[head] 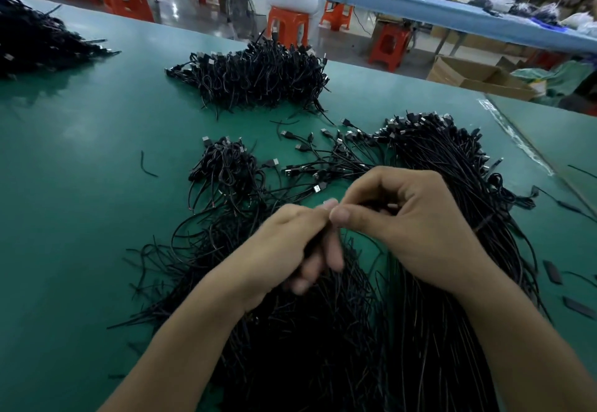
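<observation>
Where the green table mat [80,217] lies bare to your left, you have the widest room to move. Its far edge runs slantwise behind the large heap of coiled black cables [258,75], and a pale taped seam [517,146] bounds it on your right. A long bundle of straight black cables with plugs [452,205] lies just beside your right forearm, and a small coiled heap [226,166] sits ahead to the left.

Your left hand [290,243] and right hand [410,227] meet at the fingertips above the loose spread of black cables [307,331]. Both are curled tight. The left grips a thin black cable [311,245] between thumb and fingers, and the right thumb and forefinger pinch it just where the hands touch.

Your left fingers are blurred, so how the cable runs through them is hard to make out. Your forearms hide much of the spread, and another black cable pile [38,40] is cut off at the left border.
</observation>
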Demonstrator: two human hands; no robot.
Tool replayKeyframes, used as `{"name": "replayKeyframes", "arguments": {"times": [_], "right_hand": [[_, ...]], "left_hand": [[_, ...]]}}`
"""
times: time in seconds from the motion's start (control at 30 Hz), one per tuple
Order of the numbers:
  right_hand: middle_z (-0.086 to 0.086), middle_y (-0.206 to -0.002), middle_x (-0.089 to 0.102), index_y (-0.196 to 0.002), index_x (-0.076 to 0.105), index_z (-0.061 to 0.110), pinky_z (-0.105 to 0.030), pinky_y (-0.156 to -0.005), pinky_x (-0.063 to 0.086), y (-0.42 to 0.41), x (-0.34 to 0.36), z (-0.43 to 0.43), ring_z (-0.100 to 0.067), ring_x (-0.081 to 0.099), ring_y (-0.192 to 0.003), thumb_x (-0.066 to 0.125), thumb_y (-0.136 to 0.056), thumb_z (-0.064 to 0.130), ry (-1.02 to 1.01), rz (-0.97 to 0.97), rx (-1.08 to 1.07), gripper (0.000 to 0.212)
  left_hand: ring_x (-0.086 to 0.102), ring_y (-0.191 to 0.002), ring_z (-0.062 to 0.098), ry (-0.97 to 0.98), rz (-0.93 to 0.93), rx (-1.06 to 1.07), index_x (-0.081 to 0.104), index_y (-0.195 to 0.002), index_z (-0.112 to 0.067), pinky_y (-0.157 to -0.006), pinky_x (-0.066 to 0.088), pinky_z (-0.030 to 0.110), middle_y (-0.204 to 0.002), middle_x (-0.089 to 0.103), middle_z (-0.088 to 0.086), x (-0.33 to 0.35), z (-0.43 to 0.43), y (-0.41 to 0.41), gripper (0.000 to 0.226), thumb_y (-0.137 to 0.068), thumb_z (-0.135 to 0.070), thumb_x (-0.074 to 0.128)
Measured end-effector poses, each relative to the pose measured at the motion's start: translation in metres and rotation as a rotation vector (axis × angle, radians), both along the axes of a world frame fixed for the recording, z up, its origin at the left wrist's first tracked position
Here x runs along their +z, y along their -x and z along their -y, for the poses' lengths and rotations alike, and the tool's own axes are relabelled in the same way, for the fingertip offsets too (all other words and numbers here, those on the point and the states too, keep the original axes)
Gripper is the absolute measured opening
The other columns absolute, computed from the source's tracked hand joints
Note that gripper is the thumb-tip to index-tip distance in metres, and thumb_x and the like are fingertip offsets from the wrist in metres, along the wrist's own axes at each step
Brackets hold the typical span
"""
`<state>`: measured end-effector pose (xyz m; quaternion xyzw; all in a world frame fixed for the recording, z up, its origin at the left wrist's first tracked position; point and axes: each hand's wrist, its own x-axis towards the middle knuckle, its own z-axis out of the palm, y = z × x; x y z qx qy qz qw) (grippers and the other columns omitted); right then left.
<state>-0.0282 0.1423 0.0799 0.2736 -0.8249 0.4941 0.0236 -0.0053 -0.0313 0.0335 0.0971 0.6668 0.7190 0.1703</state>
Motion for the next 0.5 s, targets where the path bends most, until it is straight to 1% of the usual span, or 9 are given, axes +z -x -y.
{"name": "replayKeyframes", "arguments": {"times": [0.07, 0.17, 0.23, 0.3, 0.37, 0.4, 0.43, 0.47, 0.5], "right_hand": [[0.004, -0.071, 0.07, -0.078, 0.072, 0.022, -0.018, -0.059, 0.048, 0.004, -0.009, 0.003, -0.004, 0.059, -0.062, 0.073, -0.078, 0.039, 0.048, 0.058, -0.023, 0.017], [0.004, -0.063, 0.066, -0.077, 0.072, 0.024, -0.016, -0.049, 0.038, 0.002, -0.024, 0.006, -0.001, 0.047, -0.05, 0.064, -0.082, 0.045, 0.064, 0.136, -0.068, 0.023], [0.005, -0.061, 0.066, -0.078, 0.071, 0.026, -0.017, -0.047, 0.035, -0.004, -0.032, 0.008, -0.002, 0.045, -0.048, 0.059, -0.086, 0.046, 0.005, 0.171, -0.08, 0.024], [0.008, -0.062, 0.065, -0.079, 0.07, 0.029, -0.016, -0.047, 0.034, -0.01, -0.035, 0.01, -0.002, 0.046, -0.048, 0.059, -0.091, 0.043, -0.081, 0.168, -0.075, 0.022], [0.011, -0.062, 0.063, -0.076, 0.068, 0.035, -0.015, -0.048, 0.034, -0.017, -0.035, 0.011, -0.004, 0.047, -0.047, 0.059, -0.098, 0.036, -0.187, 0.136, -0.048, 0.023], [0.012, -0.064, 0.062, -0.076, 0.065, 0.037, -0.016, -0.049, 0.035, -0.021, -0.033, 0.011, -0.005, 0.049, -0.049, 0.057, -0.099, 0.035, -0.257, 0.111, -0.021, 0.025], [0.012, -0.066, 0.061, -0.079, 0.064, 0.036, -0.019, -0.052, 0.038, -0.025, -0.031, 0.012, -0.007, 0.052, -0.053, 0.053, -0.099, 0.037, -0.332, 0.086, 0.009, 0.023], [0.013, -0.07, 0.061, -0.086, 0.064, 0.033, -0.023, -0.055, 0.041, -0.029, -0.029, 0.012, -0.008, 0.054, -0.058, 0.049, -0.098, 0.039, -0.403, 0.066, 0.036, 0.02], [0.015, -0.075, 0.06, -0.094, 0.063, 0.032, -0.027, -0.058, 0.044, -0.033, -0.026, 0.013, -0.007, 0.056, -0.065, 0.046, -0.097, 0.041, -0.46, 0.046, 0.06, 0.02]], "left_hand": [[0.029, -0.028, 0.006, -0.206, 0.055, -0.037, 0.058, -0.052, -0.016, -0.034, 0.025, 0.015, -0.036, 0.034, -0.005, 0.002, 0.007, 0.001, 0.058, -0.098, -0.048, 0.044], [0.031, -0.029, 0.002, -0.498, 0.14, -0.149, 0.058, -0.053, -0.016, -0.033, 0.022, 0.014, -0.038, 0.035, -0.009, 0.007, 0.017, 0.002, 0.052, -0.097, -0.041, 0.046], [0.04, -0.034, 0.0, -0.7, 0.149, -0.193, 0.064, -0.063, -0.016, -0.035, 0.028, 0.014, -0.043, 0.043, -0.011, 0.01, 0.019, 0.002, 0.047, -0.099, -0.038, 0.043], [0.053, -0.043, 0.002, -0.841, 0.151, -0.121, 0.073, -0.076, -0.013, -0.041, 0.043, 0.013, -0.054, 0.056, -0.007, 0.011, 0.016, 0.002, 0.045, -0.099, -0.038, 0.043], [0.069, -0.064, 0.009, -0.855, 0.09, 0.044, 0.08, -0.09, -0.01, -0.056, 0.055, 0.016, -0.075, 0.071, 0.0, 0.01, 0.01, 0.004, 0.044, -0.097, -0.038, 0.046], [0.074, -0.079, 0.014, -0.835, 0.039, 0.107, 0.079, -0.098, -0.009, -0.067, 0.058, 0.019, -0.089, 0.075, 0.005, 0.008, 0.008, 0.005, 0.043, -0.096, -0.036, 0.046], [0.074, -0.094, 0.02, -0.792, -0.025, 0.155, 0.077, -0.105, -0.006, -0.076, 0.059, 0.022, -0.1, 0.076, 0.01, 0.006, 0.005, 0.007, 0.042, -0.095, -0.034, 0.046], [0.072, -0.104, 0.023, -0.702, -0.102, 0.216, 0.074, -0.111, -0.005, -0.084, 0.057, 0.025, -0.107, 0.075, 0.012, 0.003, 0.002, 0.008, 0.041, -0.096, -0.032, 0.046], [0.07, -0.109, 0.022, -0.555, -0.189, 0.302, 0.071, -0.115, -0.007, -0.088, 0.056, 0.025, -0.11, 0.075, 0.01, 0.0, 0.0, 0.009, 0.039, -0.097, -0.03, 0.046]]}}
